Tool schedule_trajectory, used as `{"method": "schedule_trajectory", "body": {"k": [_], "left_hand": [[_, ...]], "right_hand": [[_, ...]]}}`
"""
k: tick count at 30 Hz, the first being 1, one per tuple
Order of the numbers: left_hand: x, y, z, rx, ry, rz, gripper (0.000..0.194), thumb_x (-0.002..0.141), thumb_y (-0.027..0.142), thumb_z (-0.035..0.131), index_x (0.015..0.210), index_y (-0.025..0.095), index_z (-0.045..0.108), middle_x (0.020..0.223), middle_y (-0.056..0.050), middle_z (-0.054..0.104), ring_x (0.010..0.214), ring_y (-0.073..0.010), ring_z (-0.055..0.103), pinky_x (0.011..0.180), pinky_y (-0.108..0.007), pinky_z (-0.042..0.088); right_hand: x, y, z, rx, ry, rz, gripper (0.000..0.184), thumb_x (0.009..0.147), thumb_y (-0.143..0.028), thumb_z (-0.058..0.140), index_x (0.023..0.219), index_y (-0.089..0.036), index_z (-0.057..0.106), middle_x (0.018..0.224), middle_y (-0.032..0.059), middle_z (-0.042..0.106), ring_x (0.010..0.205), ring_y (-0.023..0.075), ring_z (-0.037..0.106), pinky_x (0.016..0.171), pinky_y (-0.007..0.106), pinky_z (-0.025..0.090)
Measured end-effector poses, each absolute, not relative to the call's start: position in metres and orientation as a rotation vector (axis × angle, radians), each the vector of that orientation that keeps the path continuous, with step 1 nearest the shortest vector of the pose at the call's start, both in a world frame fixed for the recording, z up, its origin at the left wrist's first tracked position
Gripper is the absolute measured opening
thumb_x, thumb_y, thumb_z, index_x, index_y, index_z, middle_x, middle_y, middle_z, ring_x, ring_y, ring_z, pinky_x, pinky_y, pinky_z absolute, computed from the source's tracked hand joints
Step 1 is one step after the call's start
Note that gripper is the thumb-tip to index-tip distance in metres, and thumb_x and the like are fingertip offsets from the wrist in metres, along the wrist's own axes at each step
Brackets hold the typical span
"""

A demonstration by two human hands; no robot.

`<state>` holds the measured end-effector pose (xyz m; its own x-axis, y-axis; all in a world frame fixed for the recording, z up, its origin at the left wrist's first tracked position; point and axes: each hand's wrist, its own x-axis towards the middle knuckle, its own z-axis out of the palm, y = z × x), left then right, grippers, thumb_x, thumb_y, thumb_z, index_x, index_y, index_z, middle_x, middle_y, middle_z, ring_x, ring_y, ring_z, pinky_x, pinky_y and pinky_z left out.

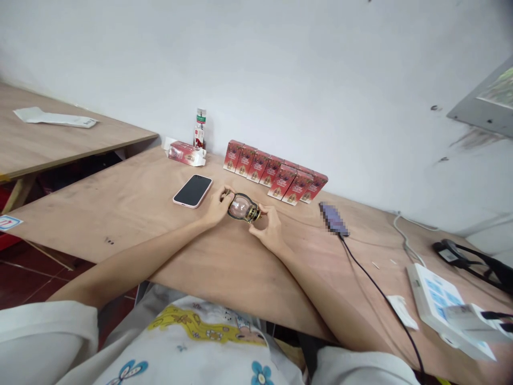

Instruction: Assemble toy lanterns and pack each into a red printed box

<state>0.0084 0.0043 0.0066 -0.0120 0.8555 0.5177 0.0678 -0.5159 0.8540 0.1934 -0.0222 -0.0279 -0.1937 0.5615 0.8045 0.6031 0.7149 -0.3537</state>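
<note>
A small lantern (241, 207) with a clear, rounded body and a black and gold frame lies on its side between my hands, just above or on the table; I cannot tell which. The fingers of my left hand (219, 206) are closed around its left end. At the other end, my right hand (269, 227) grips the gold-trimmed part between thumb and fingers. To the left of my left hand lies a phone with a pale pink edge (193, 191), dark screen up. Beyond my hands stand several red printed boxes (258, 167), in a row with some in front.
An opened red box (186, 153) lies near a clear tube with a red and green label (200, 128) by the wall. On the right are a cabled phone-like thing (334, 218), blurred out, a white power strip (436, 294) and a black device (451, 252). A white packet (56, 117) rests on the left table.
</note>
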Motion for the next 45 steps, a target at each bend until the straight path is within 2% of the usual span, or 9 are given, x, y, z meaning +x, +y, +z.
{"method": "schedule_trajectory", "body": {"k": [8,13,18,23,27,32,39,41,45], "left_hand": [[0.011,0.01,0.003,1.618,0.947,1.475,0.021,0.072,0.031,0.057,0.087,0.018,0.051,0.084,0.0,0.055,0.076,-0.0133,0.052,0.072,-0.025,0.042],[0.009,0.0,0.007,1.946,0.921,1.347,0.031,0.066,0.03,0.068,0.092,0.019,0.055,0.095,-0.004,0.06,0.09,-0.0188,0.056,0.082,-0.031,0.043],[0.018,-0.007,0.001,2.228,1.092,1.34,0.036,0.063,0.029,0.073,0.095,0.019,0.059,0.099,-0.008,0.062,0.099,-0.0266,0.055,0.093,-0.04,0.039],[0.046,0.001,-0.015,2.234,0.981,1.228,0.041,0.069,0.024,0.066,0.108,0.02,0.054,0.107,-0.008,0.062,0.1,-0.0253,0.058,0.087,-0.037,0.044],[0.067,0.018,-0.021,2.182,0.895,1.293,0.041,0.072,0.014,0.054,0.113,0.017,0.052,0.105,-0.009,0.063,0.097,-0.0237,0.06,0.084,-0.035,0.047],[0.071,0.036,-0.019,2.41,0.672,1.066,0.051,0.071,0.013,0.051,0.122,0.017,0.047,0.118,-0.01,0.06,0.107,-0.0242,0.057,0.091,-0.036,0.045],[0.01,0.07,0.006,2.861,1.14,0.417,0.065,0.066,0.025,0.065,0.127,0.014,0.044,0.135,-0.012,0.048,0.125,-0.0282,0.041,0.104,-0.04,0.033],[-0.015,0.092,0.021,2.832,1.543,0.424,0.058,0.071,0.023,0.06,0.127,0.017,0.044,0.134,-0.01,0.048,0.122,-0.0276,0.042,0.101,-0.041,0.034],[-0.054,0.139,0.048,2.72,1.955,0.463,0.052,0.075,0.013,0.05,0.125,0.005,0.042,0.131,-0.022,0.045,0.124,-0.0384,0.035,0.095,-0.052,0.033]], "right_hand": [[0.197,-0.016,-0.028,-1.053,-1.777,0.009,0.048,0.064,-0.013,0.061,0.11,-0.019,0.049,0.104,0.0075,0.051,0.097,0.0224,0.055,0.086,0.041,0.05],[0.199,-0.014,-0.03,-1.131,-1.65,-0.108,0.04,0.072,-0.011,0.052,0.111,-0.018,0.05,0.102,0.0094,0.044,0.087,0.0208,0.056,0.079,0.039,0.053],[0.206,-0.013,-0.037,-1.068,-1.735,-0.31,0.035,0.081,-0.011,0.04,0.112,-0.018,0.055,0.106,0.0138,0.046,0.1,0.0247,0.053,0.085,0.042,0.05],[0.207,-0.016,-0.041,-0.984,-2.001,-0.363,0.033,0.086,-0.016,0.037,0.108,-0.024,0.061,0.108,0.0114,0.055,0.097,0.0242,0.055,0.086,0.043,0.05],[0.203,-0.021,-0.037,-0.952,-2.059,-0.516,0.041,0.083,-0.012,0.038,0.119,-0.019,0.056,0.116,0.0131,0.056,0.105,0.0272,0.052,0.093,0.048,0.044],[0.201,-0.022,-0.031,-0.987,-2.086,-0.653,0.04,0.083,-0.013,0.038,0.12,-0.015,0.054,0.112,0.0154,0.059,0.097,0.0273,0.055,0.087,0.047,0.045],[0.198,-0.021,-0.029,-0.759,-2.142,-0.727,0.039,0.084,-0.008,0.035,0.117,-0.011,0.053,0.108,0.017,0.059,0.1,0.025,0.055,0.086,0.04,0.047],[0.197,-0.022,-0.028,-0.727,-2.164,-0.699,0.037,0.084,-0.009,0.036,0.116,-0.012,0.054,0.106,0.0164,0.06,0.097,0.0247,0.056,0.084,0.04,0.048],[0.197,-0.022,-0.027,-0.645,-2.218,-0.67,0.034,0.086,-0.009,0.036,0.112,-0.014,0.056,0.102,0.0145,0.062,0.09,0.0218,0.058,0.08,0.037,0.048]]}}
